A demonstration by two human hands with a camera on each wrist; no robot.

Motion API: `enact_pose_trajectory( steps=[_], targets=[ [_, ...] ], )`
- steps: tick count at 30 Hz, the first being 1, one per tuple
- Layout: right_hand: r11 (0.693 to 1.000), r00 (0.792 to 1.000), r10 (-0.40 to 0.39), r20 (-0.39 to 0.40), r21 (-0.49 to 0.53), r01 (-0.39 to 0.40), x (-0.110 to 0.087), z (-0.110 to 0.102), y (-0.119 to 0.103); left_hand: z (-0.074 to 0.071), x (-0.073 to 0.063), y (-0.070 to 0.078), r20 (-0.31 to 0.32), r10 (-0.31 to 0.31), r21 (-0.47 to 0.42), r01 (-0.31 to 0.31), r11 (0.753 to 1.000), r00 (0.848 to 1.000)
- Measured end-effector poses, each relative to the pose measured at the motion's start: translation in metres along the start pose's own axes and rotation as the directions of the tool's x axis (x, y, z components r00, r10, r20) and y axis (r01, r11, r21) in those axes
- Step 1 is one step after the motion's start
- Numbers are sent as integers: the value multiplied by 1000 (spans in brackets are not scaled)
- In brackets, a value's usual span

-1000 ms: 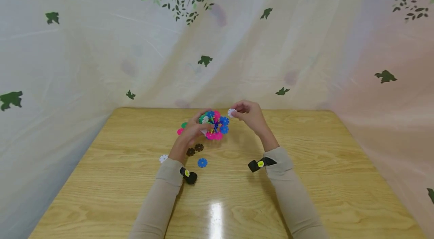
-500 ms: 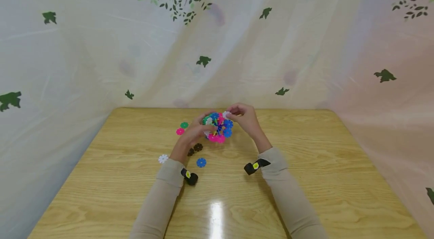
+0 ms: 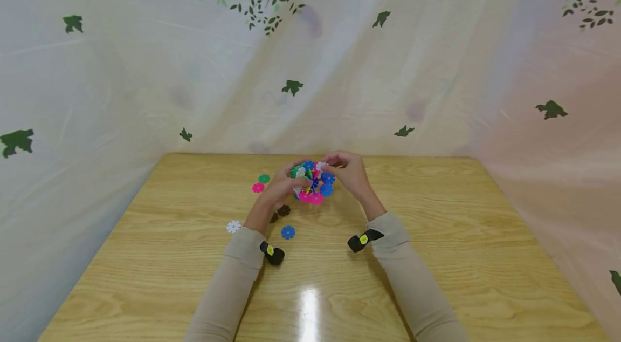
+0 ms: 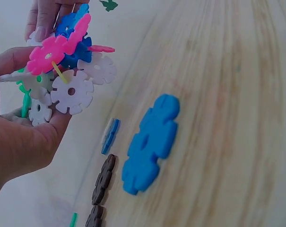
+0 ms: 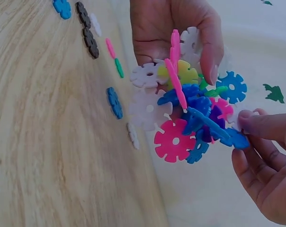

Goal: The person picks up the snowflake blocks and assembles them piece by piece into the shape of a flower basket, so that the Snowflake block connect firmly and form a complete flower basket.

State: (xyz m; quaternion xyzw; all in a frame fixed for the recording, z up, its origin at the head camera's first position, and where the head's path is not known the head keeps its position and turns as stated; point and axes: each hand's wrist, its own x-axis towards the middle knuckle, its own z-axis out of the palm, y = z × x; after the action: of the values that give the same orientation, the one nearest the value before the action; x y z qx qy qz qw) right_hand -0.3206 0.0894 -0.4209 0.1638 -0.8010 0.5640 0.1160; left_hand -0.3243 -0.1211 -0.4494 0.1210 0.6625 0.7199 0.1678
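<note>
Here on my feed, the left hand (image 3: pixel 282 185) grips a ball-like cluster (image 3: pixel 315 185) of slotted plastic discs, thumb across its near side, and holds it up off the table (image 3: pixel 436 255), toward the far side. And the right hand (image 3: pixel 352 170) pinches a white disc (image 3: pixel 321 166) between thumb and fingers, right against the cluster's far right side; I can't tell whether its slot is joined.

Lettering? Each cuff carries a black wrist camera, left (image 3: pixel 275 258) and right (image 3: pixel 357 245), with a yellow label on its strap, too small for me to read.

Now the edges: the table's far edge runs just beyond both hands, patterned cloth (image 3: pixel 349 77) rising behind it. Wood stretches wide from the right forearm to the right edge, and more lies between the sleeves.

Left of the cluster I've got a green disc (image 3: pixel 264 178) beside a pink disc (image 3: pixel 258 187). Nearer lie two brown discs (image 3: pixel 284 210), partly behind the left wrist, then a blue disc (image 3: pixel 288 232), with a loose white one (image 3: pixel 234 226) out left.
</note>
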Motion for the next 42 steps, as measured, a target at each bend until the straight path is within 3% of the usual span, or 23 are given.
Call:
enact_pose_trajectory(
  steps=[7, 14, 23, 32, 37, 42],
  targets=[
    [999, 998, -48, -30, -2, 48, -2, 6, 4, 1, -3, 3, -31, -12, 44, 13, 999, 999],
    [1000, 999, -25, -24, 10, 25, -3, 6, 3, 2, -3, 4, -43, -32, 73, 35, 997, 999],
    [998, 999, -41, 22, 42, 40, -3, 4, -1, 0, -5, 7, -41, -66, 59, 68, 996, 997],
    [999, 991, 27, 134, 42, -33, -2, -13, -7, -2, -5, 8, -69, -63, -10, 63, 998, 996],
    [989, 960, 84, 266, 97, -113, 1, -25, -4, -2, -7, 10, -74, -54, -63, 49, 997, 996],
    [960, 900, 115, 421, 185, -210, 1, -33, 4, -1, -8, 12, -63, -42, -106, 36, 994, 997]
  ],
)
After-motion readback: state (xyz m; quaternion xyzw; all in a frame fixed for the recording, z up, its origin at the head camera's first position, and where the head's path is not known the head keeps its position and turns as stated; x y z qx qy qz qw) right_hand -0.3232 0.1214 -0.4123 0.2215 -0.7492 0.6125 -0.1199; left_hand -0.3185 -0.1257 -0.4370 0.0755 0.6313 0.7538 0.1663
